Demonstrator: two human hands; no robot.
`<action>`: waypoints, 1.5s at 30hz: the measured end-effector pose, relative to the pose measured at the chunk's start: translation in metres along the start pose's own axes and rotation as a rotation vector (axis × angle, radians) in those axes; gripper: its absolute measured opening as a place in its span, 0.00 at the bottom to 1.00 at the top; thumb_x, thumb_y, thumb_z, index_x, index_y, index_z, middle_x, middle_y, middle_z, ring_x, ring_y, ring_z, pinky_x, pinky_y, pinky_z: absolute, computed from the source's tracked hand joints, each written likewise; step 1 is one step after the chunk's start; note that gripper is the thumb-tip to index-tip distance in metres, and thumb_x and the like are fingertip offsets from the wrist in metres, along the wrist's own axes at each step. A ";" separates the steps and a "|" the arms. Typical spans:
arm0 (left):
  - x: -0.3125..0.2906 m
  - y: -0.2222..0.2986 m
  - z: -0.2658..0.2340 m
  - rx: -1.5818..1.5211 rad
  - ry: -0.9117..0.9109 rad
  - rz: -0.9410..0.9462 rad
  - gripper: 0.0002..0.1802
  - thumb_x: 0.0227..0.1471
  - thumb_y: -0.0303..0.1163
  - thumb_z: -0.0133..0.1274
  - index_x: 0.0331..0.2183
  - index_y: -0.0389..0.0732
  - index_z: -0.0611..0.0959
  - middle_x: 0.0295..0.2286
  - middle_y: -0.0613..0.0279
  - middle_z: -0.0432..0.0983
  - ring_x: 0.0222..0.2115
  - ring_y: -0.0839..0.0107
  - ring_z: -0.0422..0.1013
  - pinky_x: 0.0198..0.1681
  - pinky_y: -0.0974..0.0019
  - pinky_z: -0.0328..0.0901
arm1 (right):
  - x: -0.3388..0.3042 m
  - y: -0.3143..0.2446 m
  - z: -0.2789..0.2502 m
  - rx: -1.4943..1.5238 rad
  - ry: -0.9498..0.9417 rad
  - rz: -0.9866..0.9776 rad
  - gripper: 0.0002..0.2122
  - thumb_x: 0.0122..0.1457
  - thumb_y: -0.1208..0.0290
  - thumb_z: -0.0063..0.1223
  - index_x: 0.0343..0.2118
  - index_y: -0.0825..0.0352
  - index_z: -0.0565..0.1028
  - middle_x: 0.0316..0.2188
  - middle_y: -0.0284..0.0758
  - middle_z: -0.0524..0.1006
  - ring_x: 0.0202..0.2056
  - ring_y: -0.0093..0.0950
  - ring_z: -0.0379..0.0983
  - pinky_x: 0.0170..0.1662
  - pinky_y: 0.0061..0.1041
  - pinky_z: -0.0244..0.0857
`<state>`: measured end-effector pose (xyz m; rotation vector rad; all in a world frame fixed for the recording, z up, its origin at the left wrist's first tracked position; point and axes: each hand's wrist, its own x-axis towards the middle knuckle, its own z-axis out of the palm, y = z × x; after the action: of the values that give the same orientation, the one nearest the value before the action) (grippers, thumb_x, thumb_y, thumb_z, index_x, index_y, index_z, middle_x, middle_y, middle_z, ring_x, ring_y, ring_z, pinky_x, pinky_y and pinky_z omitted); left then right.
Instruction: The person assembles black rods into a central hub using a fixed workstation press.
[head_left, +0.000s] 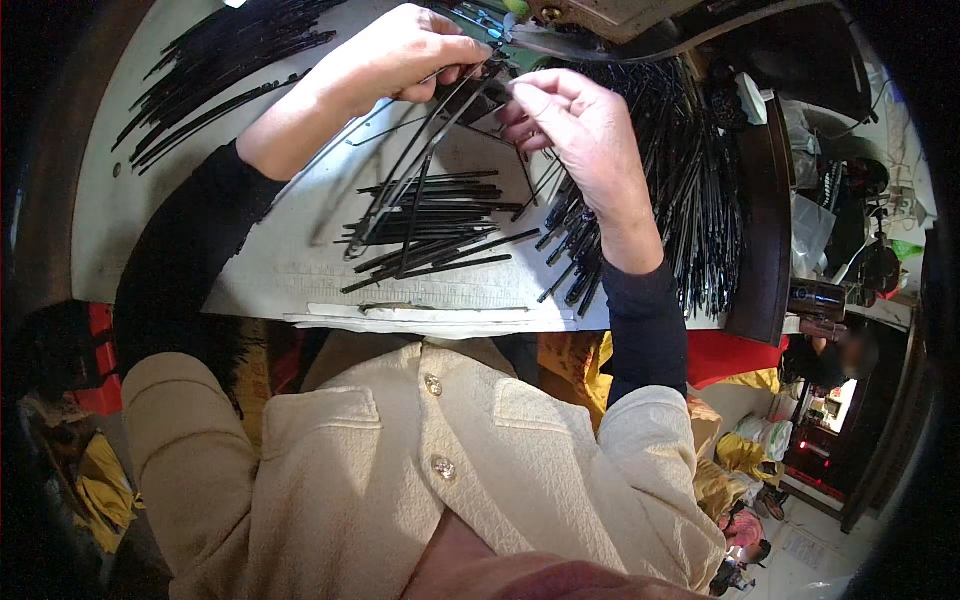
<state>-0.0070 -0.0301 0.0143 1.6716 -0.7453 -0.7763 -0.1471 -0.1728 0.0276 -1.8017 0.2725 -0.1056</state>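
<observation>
My left hand (405,55) reaches to the far middle of the table, its thumb and fingers closed in a pinch on thin black strips (415,150). These long, narrow, shiny strips slant down toward me over a short pile of black strips (435,215). Close by on the right, my right hand (580,130) has its thumb and index finger brought together at a dark looped end of the strips. Its other fingers are curled. Both hands are beside green and metal machine parts (500,25); exactly what the fingertips touch there is too small to make out.
A large bundle of black strips (665,190) covers the table's right side. Another bundle (230,60) lies at the far left. The pale tabletop (270,285) carries a printed ruler scale near its front edge. A dark wooden edge (765,230) bounds it at right.
</observation>
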 end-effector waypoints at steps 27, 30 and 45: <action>0.007 -0.006 0.013 0.464 0.138 0.252 0.18 0.50 0.40 0.49 0.26 0.32 0.79 0.11 0.62 0.68 0.12 0.79 0.65 0.18 0.73 0.60 | 0.019 0.027 0.018 0.224 0.204 -0.129 0.07 0.53 0.76 0.53 0.31 0.76 0.73 0.24 0.33 0.76 0.24 0.16 0.70 0.27 0.14 0.65; 0.006 -0.008 0.001 0.311 0.073 0.158 0.17 0.49 0.41 0.50 0.25 0.34 0.80 0.11 0.66 0.68 0.11 0.83 0.61 0.15 0.77 0.54 | 0.023 0.035 0.007 0.002 0.257 -0.217 0.07 0.52 0.76 0.54 0.30 0.76 0.73 0.24 0.33 0.76 0.24 0.16 0.70 0.28 0.16 0.65; 0.009 -0.015 0.000 0.011 -0.012 0.012 0.17 0.48 0.43 0.52 0.25 0.37 0.79 0.10 0.72 0.65 0.08 0.88 0.52 0.11 0.79 0.43 | 0.085 0.057 -0.015 -0.628 0.390 -0.574 0.06 0.47 0.69 0.56 0.27 0.66 0.76 0.24 0.40 0.77 0.30 0.39 0.73 0.33 0.32 0.66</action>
<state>0.0001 -0.0343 -0.0014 1.6724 -0.7688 -0.7753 -0.0754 -0.2201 -0.0303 -2.4362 0.0494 -0.8636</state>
